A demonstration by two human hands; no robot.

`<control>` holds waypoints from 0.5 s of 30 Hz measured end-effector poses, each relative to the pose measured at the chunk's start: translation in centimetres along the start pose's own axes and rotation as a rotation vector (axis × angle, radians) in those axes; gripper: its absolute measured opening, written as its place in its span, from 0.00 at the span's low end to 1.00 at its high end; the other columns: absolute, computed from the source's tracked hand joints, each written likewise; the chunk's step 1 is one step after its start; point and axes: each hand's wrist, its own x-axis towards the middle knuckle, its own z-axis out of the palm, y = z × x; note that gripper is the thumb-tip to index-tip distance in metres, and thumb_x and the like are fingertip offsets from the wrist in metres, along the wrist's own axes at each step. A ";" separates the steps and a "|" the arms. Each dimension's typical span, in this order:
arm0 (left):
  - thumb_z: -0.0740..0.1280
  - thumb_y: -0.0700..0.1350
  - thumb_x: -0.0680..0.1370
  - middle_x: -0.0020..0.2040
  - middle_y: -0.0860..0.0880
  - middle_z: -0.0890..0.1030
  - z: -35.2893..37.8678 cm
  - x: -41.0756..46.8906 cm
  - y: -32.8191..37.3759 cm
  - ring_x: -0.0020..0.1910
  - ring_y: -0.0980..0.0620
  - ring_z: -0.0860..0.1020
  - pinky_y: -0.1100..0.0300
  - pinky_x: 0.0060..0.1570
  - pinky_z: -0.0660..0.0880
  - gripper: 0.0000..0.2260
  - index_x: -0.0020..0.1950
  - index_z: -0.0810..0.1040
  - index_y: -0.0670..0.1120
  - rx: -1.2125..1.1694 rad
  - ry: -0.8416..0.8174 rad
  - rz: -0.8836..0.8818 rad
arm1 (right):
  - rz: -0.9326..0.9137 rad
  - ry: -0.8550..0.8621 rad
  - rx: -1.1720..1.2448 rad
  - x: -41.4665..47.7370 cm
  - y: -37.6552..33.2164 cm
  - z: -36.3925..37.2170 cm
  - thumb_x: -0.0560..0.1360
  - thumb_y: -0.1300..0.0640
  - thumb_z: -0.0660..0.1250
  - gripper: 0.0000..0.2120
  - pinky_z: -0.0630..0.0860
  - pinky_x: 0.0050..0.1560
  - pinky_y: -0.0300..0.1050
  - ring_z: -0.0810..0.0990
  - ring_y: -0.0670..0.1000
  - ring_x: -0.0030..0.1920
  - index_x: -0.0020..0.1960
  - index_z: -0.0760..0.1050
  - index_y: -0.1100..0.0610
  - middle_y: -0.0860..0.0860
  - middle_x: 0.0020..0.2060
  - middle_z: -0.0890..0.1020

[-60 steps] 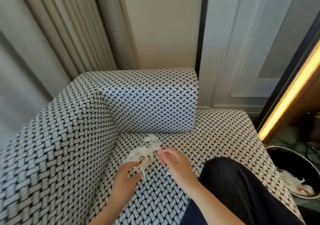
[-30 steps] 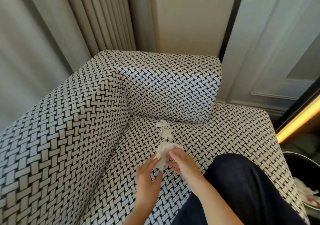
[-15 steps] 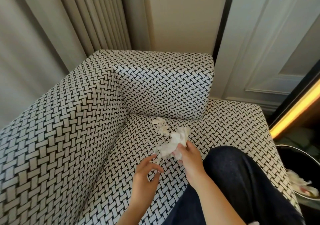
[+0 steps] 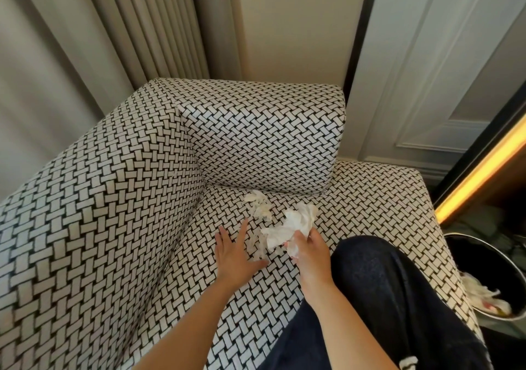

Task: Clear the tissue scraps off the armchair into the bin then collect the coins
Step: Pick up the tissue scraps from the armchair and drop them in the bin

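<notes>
We have a crumpled wad of tissue (image 4: 296, 226) pinched in our right hand (image 4: 308, 251), lifted just off the armchair (image 4: 113, 213) seat, most of it puffing out above the fingers. It looks feather-light and soft, so it should crush down easily; it also tears and sheds, so we judge it best to gather each piece whole from underneath instead of plucking at an edge.

Just left of that grip, a thinner strip (image 4: 256, 246) lies on the seat, its lower end near our left hand (image 4: 234, 254), which is flat on the cushion with fingers spread and holding nothing. Farther out from the grip, toward the corner under the arm cushion, sits a small loose clump of scraps (image 4: 259, 206).

So we count three lots of tissue here: one held, two lying. One bin (image 4: 491, 277) stands well off to the right of the grip, past our knee (image 4: 384, 284), with tissue already inside. We see no coins anywhere.
</notes>
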 end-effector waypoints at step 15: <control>0.65 0.37 0.76 0.50 0.47 0.80 1.5 0.1 1.2 0.53 0.55 0.72 0.68 0.50 0.69 0.14 0.61 0.77 0.45 -0.061 0.232 0.219 | -0.028 0.072 0.106 0.0 -0.6 0.2 0.79 0.60 0.61 0.09 0.77 0.54 0.44 0.81 0.47 0.50 0.51 0.76 0.47 0.48 0.48 0.83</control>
